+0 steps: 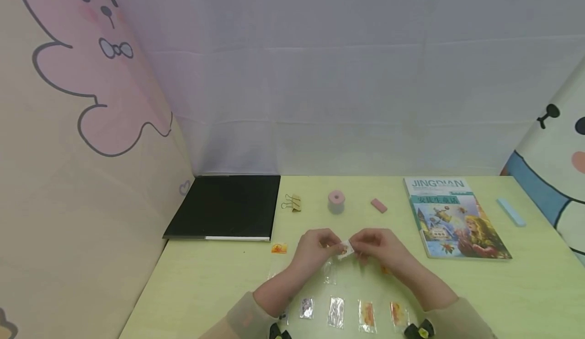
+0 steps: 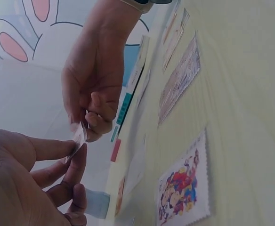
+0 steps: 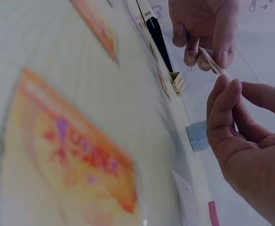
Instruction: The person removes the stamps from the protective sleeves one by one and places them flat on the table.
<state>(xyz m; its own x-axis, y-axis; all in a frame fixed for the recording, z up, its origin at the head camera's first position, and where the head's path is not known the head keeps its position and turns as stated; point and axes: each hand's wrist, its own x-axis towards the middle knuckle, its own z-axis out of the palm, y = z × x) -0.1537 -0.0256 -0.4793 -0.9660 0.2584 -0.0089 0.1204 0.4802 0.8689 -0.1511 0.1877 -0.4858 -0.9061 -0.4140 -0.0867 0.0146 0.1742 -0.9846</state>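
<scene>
Above the pale counter (image 1: 525, 288), pinching a small white packet (image 1: 346, 250) between left hand (image 1: 314, 250) and right hand (image 1: 379, 245), with thumb against fingertips on each side. Gripped only at opposite edges, presumably for fine control over something so thin and to leave part of the face uncovered. Cannot tell whether sealed or open. Held clear of the counter, likely so as not to disturb the flat packets below: a patterned packet (image 1: 306, 308), a silvery packet (image 1: 335, 312), an orange-printed packet (image 1: 366, 317) and the rightmost packet (image 1: 399, 315). Spaced apart in a row, probably for telling each from the next. Bordered farther back by a binder clip (image 1: 294, 203), a pink-topped roll (image 1: 336, 203) and a pink block (image 1: 379, 206), flanked by a black board (image 1: 224, 207) and a book (image 1: 457, 222), perhaps set outward to leave working room.
</scene>
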